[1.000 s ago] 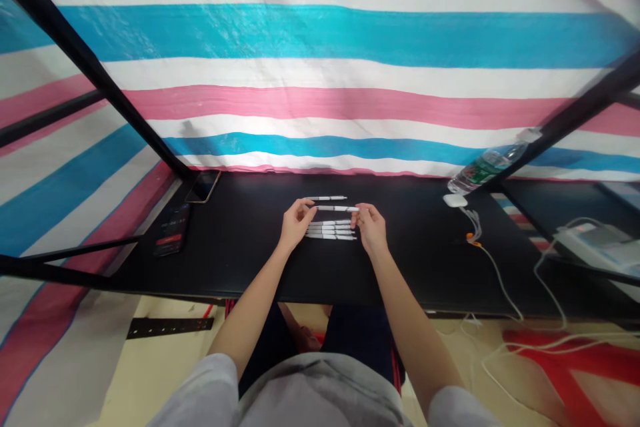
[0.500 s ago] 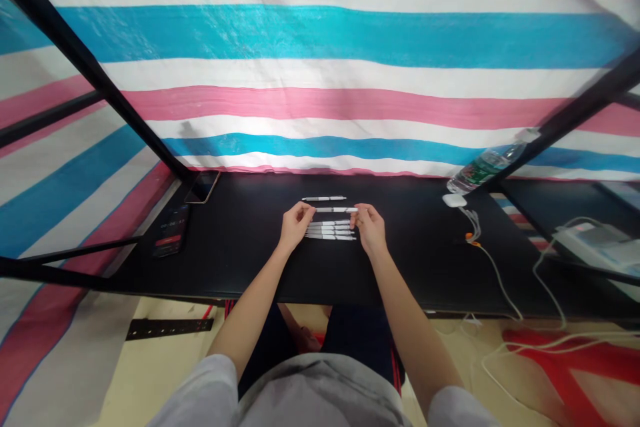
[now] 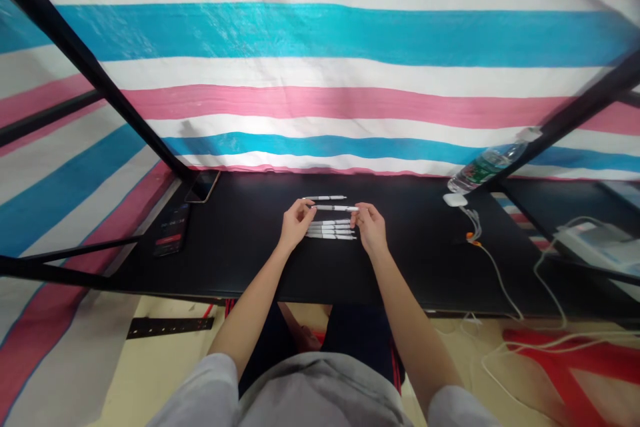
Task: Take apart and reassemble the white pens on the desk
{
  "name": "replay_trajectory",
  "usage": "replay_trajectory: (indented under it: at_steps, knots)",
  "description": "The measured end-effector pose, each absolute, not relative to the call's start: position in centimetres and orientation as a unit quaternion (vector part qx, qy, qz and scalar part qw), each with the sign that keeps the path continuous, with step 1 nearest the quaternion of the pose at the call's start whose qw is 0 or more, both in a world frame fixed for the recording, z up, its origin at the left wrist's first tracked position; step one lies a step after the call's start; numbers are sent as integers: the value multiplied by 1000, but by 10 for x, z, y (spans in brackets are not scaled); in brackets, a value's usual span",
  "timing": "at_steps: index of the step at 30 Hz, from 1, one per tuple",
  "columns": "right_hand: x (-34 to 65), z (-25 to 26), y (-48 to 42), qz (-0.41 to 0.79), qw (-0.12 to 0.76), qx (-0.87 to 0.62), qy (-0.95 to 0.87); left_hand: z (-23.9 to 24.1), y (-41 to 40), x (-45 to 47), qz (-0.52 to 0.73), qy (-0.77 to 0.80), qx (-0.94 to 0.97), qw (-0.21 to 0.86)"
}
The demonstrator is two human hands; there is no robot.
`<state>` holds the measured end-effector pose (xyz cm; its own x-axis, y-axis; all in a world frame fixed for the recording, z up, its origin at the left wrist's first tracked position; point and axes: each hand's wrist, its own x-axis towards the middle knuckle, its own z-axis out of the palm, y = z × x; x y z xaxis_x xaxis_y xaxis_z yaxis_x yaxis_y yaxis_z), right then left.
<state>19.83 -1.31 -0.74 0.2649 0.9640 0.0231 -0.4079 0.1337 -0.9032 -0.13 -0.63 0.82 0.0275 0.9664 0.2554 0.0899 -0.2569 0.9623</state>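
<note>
A white and grey pen [image 3: 335,208] lies crosswise between my two hands. My left hand [image 3: 297,221] is closed in a pinch at its left end, and my right hand [image 3: 370,225] pinches its right end. Just beyond it, another pen [image 3: 325,198] rests alone on the black table [image 3: 240,233]. On the near side, several similar pens [image 3: 330,230] sit side by side in a stack of rows. Their ends are partly hidden by my fingers.
Two phones, one dark with a lit screen [image 3: 171,232] and one near the back [image 3: 203,187], lie at the left. To the right are a tilted water bottle [image 3: 483,170], a white charger [image 3: 455,200] and cables [image 3: 493,267]. Black frame bars [image 3: 110,90] flank the table.
Almost nothing differs. Both hands stay at the ends of the same pen, which looks very slightly shifted; the other pens have not moved.
</note>
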Motion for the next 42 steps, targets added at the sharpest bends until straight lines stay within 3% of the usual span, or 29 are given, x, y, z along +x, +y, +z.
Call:
replay_trajectory:
  at_steps: [14, 21, 29, 42]
  knots:
    - [197, -8, -14, 501, 665, -423, -359, 7, -5, 0, 537, 436, 565, 450]
    - [195, -9, -19, 390, 628, -466, -486, 10, -1, -1, 581, 399, 501, 502]
    - [190, -5, -27, 174, 508, -476, -696, 10, -1, 0, 592, 393, 481, 514]
    - [190, -17, -25, 102, 456, -463, -753, 12, -5, 4, 542, 397, 513, 534]
